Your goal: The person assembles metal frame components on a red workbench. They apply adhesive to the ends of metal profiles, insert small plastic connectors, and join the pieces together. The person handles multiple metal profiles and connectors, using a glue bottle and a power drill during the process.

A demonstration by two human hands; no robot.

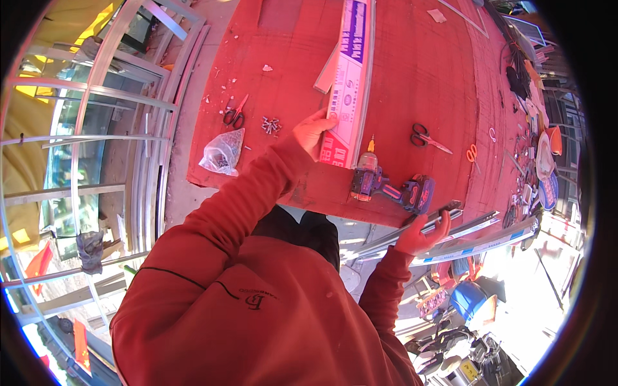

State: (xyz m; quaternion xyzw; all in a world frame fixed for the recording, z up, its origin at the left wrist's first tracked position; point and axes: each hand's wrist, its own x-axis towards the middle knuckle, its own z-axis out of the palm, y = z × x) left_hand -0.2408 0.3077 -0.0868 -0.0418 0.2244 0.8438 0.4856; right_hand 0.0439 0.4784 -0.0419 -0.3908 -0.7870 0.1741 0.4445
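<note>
My left hand (311,133) is on the left edge of a long metal profile covered in printed film (348,91), its thumb lying over the film. The profile lies lengthwise on a red-covered table (299,106). My right hand (423,235) is raised by the table's near right edge with its fingers spread, holding nothing. A cordless drill (369,177) with a yellow-collared bit lies right of the profile's near end. Black-handled scissors (425,139) lie beyond it. Left of my left hand are a small pile of screws (271,125), another pair of scissors (235,115) and a clear plastic bag (223,152) of small parts.
More long metal profiles (463,229) jut out near the right hand, below the table edge. Orange-handled scissors (472,153) and scattered tools lie at the table's right side. Metal frames with glass (87,89) stand at the left. A blue container (468,299) sits at the lower right.
</note>
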